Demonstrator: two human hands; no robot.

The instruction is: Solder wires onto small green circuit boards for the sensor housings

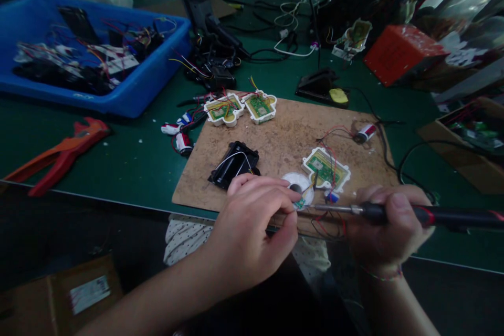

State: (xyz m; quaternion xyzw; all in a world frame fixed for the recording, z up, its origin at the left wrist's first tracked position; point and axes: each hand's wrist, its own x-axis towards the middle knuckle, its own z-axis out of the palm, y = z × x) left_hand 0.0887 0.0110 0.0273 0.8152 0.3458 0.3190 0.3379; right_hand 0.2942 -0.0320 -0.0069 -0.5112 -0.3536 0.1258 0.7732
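My right hand is wrapped round the black handle of a soldering iron, its metal tip pointing left. The tip meets a small green circuit board at the fingertips of my left hand, which is closed in a pinch on it. A white ring-shaped roll lies just behind the small board. Beside it sits a white housing with a green circuit board inside and red and black wires. A black plastic case with a white wire lies behind my left hand.
Two more white housings rest at the back of the brown board. A soldering iron stand with a yellow sponge is behind. A blue bin, red-orange cutters, an orange box and a cardboard box surround the board.
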